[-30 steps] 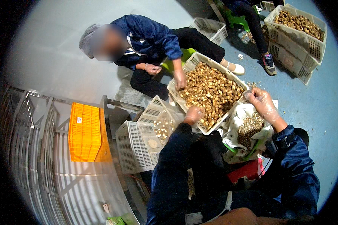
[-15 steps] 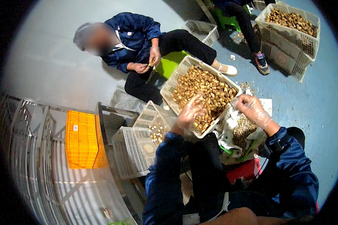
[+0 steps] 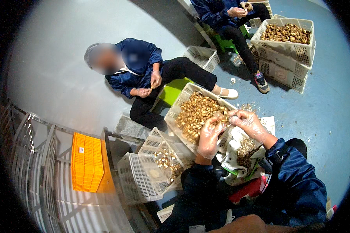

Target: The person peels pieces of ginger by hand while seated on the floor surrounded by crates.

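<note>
A white plastic crate [image 3: 171, 113] in front of me holds a heap of small brown-and-cream mushroom-like pieces [image 3: 200, 114]. Over its right side my hands come together in clear plastic gloves. My left hand [image 3: 210, 139] is closed with a small brown piece at its fingertips. My right hand [image 3: 253, 126] pinches close beside that piece; what lies between its fingertips is too small to make out. Below them a white bag [image 3: 226, 149] gapes, with brown and pale scraps [image 3: 247, 149] inside.
At left, a white crate [image 3: 147, 145] holds some pale pieces, near an orange crate [image 3: 87, 163] by a metal rack [image 3: 42, 155]. Facing me, a seated person [image 3: 138, 73] works a piece in gloved hands. Behind, another person sits by stacked, filled crates [image 3: 286, 50].
My left hand has moved right from over the heap to meet my right hand, now with a piece at its fingertips. The whole view has shifted, showing more of the far person.
</note>
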Motion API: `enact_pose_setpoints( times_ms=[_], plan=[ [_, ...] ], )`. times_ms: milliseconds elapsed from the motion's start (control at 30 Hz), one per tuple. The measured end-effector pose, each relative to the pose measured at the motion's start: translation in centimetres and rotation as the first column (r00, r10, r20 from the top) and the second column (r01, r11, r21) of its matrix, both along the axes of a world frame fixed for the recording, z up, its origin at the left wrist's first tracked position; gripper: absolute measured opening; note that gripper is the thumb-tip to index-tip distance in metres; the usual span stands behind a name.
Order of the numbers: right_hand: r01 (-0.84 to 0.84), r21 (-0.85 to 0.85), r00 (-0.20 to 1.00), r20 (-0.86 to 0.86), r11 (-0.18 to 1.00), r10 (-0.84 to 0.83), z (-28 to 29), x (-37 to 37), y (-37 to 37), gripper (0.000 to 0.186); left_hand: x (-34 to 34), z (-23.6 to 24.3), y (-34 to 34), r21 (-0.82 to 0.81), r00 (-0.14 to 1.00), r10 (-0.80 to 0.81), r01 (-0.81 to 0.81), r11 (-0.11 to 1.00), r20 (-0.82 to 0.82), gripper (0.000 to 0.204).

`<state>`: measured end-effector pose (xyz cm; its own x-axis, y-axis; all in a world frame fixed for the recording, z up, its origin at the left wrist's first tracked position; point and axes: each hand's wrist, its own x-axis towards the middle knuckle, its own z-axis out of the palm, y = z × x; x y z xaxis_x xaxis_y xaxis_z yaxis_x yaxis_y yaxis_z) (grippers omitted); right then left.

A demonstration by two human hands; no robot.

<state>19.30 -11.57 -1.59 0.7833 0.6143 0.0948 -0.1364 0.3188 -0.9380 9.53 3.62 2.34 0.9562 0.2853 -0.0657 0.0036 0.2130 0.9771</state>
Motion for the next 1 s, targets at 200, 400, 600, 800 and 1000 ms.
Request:
enact_pose_setpoints(
  times_ms=[200,400,600,800,1000],
  plan=[
    [0.042,-0.162,0.997,0.076,0.986,-0.030,-0.2,0.4,-0.2,0.022,0.1,-2.4,0.8,0.026,1.000,0.012,-0.011,1.000,-0.014,0.031],
    [0.042,-0.115,0.993,0.114,0.992,-0.029,-1.5,0.9,0.3,0.025,0.7,-3.5,1.1,0.115,0.993,-0.006,-0.008,0.993,0.120,0.028],
    [-0.064,-0.205,0.995,-0.089,0.977,0.046,-0.6,1.5,0.2,0.023,0.3,-4.4,2.1,0.200,0.985,-0.020,-0.014,0.980,0.169,0.029],
    [-0.009,-0.119,1.000,0.010,0.993,0.010,-1.0,0.7,0.5,0.023,0.2,-3.1,1.4,-0.031,0.998,0.050,-0.049,0.998,0.030,0.031],
    [0.115,-0.129,0.923,0.381,0.985,-0.058,0.0,-0.1,0.9,0.022,0.2,-2.7,1.5,-0.082,0.999,0.037,-0.034,0.996,0.034,0.032]
  ],
)
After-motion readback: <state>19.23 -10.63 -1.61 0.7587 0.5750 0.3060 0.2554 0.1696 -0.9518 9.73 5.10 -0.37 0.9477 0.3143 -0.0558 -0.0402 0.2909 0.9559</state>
